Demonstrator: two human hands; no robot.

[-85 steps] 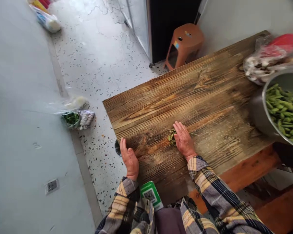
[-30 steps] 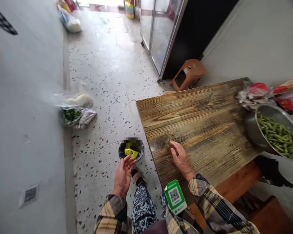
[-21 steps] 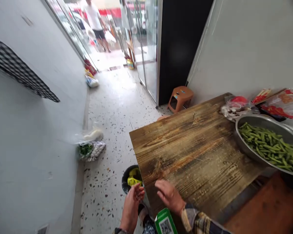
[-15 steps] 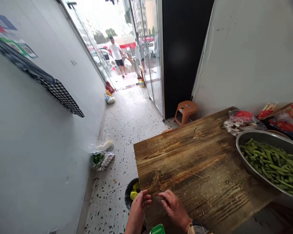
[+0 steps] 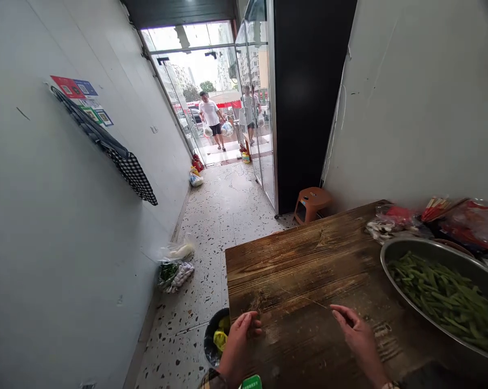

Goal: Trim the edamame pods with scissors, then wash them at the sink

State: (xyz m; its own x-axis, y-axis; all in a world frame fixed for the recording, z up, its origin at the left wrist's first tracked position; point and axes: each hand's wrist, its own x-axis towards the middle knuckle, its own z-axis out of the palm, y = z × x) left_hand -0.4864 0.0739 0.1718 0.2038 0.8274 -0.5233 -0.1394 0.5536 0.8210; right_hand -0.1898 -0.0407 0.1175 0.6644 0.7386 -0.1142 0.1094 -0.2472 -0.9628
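Over the near left corner of the wooden table (image 5: pixel 292 335), my left hand (image 5: pixel 239 337) is half closed, its fingers curled in; whatever may lie inside them is hidden. A dark, stringy patch (image 5: pixel 258 301) shows on the wood just beyond those fingertips. My right hand (image 5: pixel 355 332) reaches across the tabletop with thumb and forefinger pinched together. They meet at the end of a thin pale strand (image 5: pixel 311 300) that runs left over the boards. To the right stands a large metal bowl (image 5: pixel 401 294) full of green beans (image 5: pixel 442 294).
A black bin (image 5: pixel 208 346) with a yellow bag stands left of the table. Plastic bags of vegetables (image 5: pixel 176 273) lie along the wall. An orange stool (image 5: pixel 314 200) stands beyond the table. Outside the glass door, a person (image 5: pixel 211 116) carries bags. A green object (image 5: pixel 252 382) shows at the bottom edge.
My right hand has moved right, away from my left, to the thin strand. The view has tilted up slightly, and the person outside has turned toward the doorway.
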